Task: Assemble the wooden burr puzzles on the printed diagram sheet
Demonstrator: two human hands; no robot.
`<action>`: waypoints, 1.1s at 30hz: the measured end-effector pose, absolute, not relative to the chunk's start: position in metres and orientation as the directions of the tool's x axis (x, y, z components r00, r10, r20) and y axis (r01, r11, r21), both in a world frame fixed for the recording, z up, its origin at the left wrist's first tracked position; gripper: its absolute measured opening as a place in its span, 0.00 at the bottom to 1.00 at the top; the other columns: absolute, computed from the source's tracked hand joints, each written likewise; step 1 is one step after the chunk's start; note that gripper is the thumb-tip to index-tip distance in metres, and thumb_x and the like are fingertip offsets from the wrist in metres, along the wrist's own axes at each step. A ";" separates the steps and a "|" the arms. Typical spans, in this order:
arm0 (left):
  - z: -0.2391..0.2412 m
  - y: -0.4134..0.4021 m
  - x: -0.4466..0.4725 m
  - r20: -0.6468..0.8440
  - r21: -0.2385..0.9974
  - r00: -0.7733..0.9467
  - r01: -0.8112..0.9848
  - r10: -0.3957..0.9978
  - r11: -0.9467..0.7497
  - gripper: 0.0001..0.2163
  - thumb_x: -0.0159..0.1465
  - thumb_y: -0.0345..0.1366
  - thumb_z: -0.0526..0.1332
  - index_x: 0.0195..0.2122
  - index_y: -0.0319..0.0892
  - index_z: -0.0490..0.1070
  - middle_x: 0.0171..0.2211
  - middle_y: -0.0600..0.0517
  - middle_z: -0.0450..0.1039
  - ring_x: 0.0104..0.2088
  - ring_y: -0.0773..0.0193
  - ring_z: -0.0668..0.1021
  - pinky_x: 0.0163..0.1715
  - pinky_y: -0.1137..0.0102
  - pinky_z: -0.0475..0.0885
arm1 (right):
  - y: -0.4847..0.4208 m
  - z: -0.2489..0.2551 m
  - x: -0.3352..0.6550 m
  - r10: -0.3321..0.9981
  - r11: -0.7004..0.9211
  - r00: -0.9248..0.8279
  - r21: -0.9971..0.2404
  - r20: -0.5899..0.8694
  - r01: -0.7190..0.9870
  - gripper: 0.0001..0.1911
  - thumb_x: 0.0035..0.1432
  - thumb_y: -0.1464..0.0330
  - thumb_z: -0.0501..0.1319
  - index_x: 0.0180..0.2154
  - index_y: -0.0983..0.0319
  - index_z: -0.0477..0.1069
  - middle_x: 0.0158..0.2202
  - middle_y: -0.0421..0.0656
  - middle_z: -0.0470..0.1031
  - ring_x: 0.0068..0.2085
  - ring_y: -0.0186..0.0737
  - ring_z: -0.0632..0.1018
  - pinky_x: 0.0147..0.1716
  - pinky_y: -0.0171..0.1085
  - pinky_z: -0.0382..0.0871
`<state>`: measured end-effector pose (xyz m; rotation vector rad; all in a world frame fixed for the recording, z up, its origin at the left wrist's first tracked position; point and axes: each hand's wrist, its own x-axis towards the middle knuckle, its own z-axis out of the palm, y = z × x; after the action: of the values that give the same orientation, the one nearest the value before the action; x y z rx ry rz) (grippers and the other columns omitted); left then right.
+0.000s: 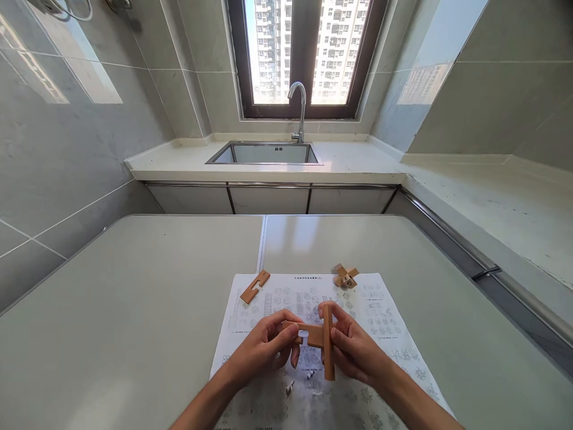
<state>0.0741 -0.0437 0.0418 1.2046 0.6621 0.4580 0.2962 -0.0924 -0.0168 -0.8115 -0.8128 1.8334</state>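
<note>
My left hand [275,340] pinches the left end of a flat, notched wooden puzzle piece [315,335]. This piece meets an upright wooden puzzle piece [329,352], which my right hand [351,346] grips from the right side. Whether the two are interlocked or only touching, I cannot tell. Both hands are above a printed sheet [371,322] covered in small diagrams. Near the sheet's upper left lies another notched wooden piece [255,286]. A small assembled wooden puzzle [346,276] with a marking on it sits at the upper right of the sheet.
The sheet lies on a pale table [134,310] with a seam down its middle. Beyond the table is a white counter [358,156] with a sink [264,162] and a metal faucet [302,110] under a window. Another counter [514,203] runs along the right.
</note>
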 end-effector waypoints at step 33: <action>0.044 -0.046 0.078 -0.194 0.981 0.524 0.115 0.829 0.157 0.15 0.64 0.47 0.72 0.41 0.41 0.76 0.33 0.49 0.81 0.36 0.58 0.80 0.40 0.66 0.73 | -0.088 0.017 0.289 0.987 -0.134 -0.131 -0.941 -0.097 -0.312 0.21 0.63 0.50 0.70 0.36 0.59 0.69 0.28 0.41 0.78 0.31 0.41 0.78 0.35 0.42 0.76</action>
<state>0.0777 -0.0459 0.0439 1.3366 0.9142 0.6297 0.2889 -0.0878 0.0170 -0.9888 -0.9852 1.5151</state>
